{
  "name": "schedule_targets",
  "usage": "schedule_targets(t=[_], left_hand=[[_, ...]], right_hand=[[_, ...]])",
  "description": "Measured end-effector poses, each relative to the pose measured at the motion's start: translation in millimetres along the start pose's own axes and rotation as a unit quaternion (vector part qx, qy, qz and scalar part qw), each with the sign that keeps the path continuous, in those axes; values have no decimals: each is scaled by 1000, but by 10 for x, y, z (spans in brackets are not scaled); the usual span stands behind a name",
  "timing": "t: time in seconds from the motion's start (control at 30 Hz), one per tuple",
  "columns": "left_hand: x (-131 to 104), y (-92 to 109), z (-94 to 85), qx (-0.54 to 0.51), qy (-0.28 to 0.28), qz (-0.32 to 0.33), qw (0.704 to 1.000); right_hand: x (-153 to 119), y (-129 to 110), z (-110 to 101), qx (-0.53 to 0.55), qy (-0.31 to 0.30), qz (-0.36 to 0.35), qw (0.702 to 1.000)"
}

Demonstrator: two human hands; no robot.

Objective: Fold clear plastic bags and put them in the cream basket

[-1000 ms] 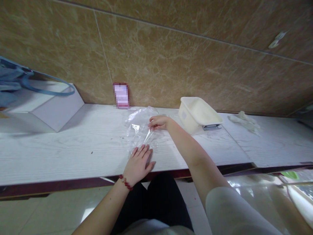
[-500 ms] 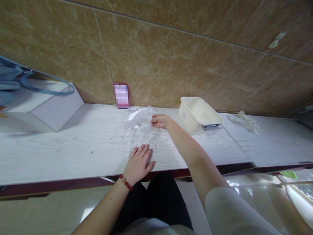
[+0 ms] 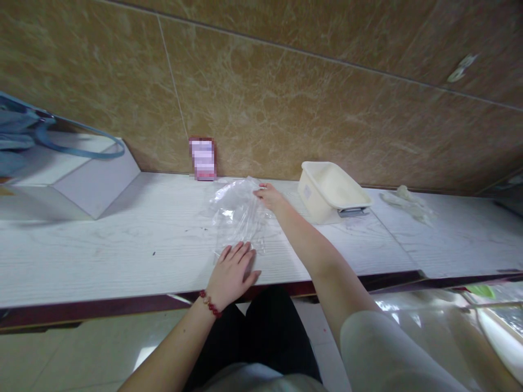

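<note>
Clear crinkled plastic bag point(image 3: 239, 215) lies flat on the white wood-grain counter point(image 3: 122, 245). Left hand point(image 3: 232, 272), at its 6 o'clock, presses it down, fingers spread; right hand point(image 3: 270, 197), at 2 o'clock, pinches its edge taut. Cream plastic tub point(image 3: 330, 190) stands at 3 o'clock.

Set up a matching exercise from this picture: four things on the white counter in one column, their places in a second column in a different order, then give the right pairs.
Things:
1. clear plastic bag
2. cream tub
3. blue bag
4. crumpled cloth

Places:
A. far left, on top of a white box
B. far right along the counter, beyond the tub
C. flat on the counter between the left hand and the right hand
D. by the wall, just right of the right hand

Pairs: 1-C, 2-D, 3-A, 4-B
</note>
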State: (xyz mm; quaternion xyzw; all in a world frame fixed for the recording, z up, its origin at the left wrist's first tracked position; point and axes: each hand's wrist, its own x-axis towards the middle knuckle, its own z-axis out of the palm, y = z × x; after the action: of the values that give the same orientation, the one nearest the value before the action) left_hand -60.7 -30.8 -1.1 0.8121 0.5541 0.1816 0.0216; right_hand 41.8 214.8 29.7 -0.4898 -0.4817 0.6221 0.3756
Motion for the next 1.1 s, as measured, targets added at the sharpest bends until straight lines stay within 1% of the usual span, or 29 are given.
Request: schedule_targets(t=[0.07, 0.1, 0.13, 0.17, 0.2, 0.23, 0.3, 0.33, 0.4, 0.47, 0.5, 0.53, 0.6, 0.7, 0.83, 0.93, 1.1], left_hand=[[1, 5, 3, -3, 7, 1, 1000], [0, 5, 5, -5, 13, 2, 1000], [-3, 0, 6, -9, 22, 3, 1000], [-9, -12, 5, -15, 35, 2, 999], [-20, -31, -1, -24, 49, 1, 998], [-37, -60, -12, -35, 65, -2, 997], [-89, -149, -54, -55, 90, -15, 994], [-123, -207, -84, -61, 98, -27, 993], [-201, -339, -154, -67, 110, -64, 990], [-278, -473, -219, -72, 107, -93, 987], [-310, -532, -243, -70, 99, -104, 987], [-336, -583, -259, -69, 88, -111, 988], [-364, -655, -264, -64, 68, -115, 989], [-351, -692, -221, -43, 60, -107, 991], [-305, -677, -152, 1, 77, -103, 992], [-291, -661, -128, 19, 72, -101, 992], [-276, -641, -121, 26, 69, -95, 993]], right_hand=[[19, 11, -47, -105, 61, -44, 992], [17, 12, -76, -177, 90, -71, 978], [1, 9, -106, -250, 113, -102, 956], [-31, 3, -136, -315, 123, -134, 932], [-84, -7, -164, -363, 116, -163, 910], [-159, -18, -188, -399, 97, -192, 892], [-380, -40, -232, -450, 23, -240, 860], [-522, -45, -252, -470, -26, -252, 845], [-845, -38, -295, -499, -148, -275, 808], [-1171, 2, -342, -514, -241, -296, 768], [-1318, 36, -365, -517, -266, -304, 754], [-1445, 78, -385, -521, -274, -313, 745], [-1633, 186, -415, -535, -260, -324, 736], [-1750, 372, -422, -558, -215, -338, 727], [-1729, 569, -382, -562, -170, -365, 722], [-1687, 643, -348, -571, -150, -370, 717], [-1641, 698, -347, -599, -140, -382, 689]])
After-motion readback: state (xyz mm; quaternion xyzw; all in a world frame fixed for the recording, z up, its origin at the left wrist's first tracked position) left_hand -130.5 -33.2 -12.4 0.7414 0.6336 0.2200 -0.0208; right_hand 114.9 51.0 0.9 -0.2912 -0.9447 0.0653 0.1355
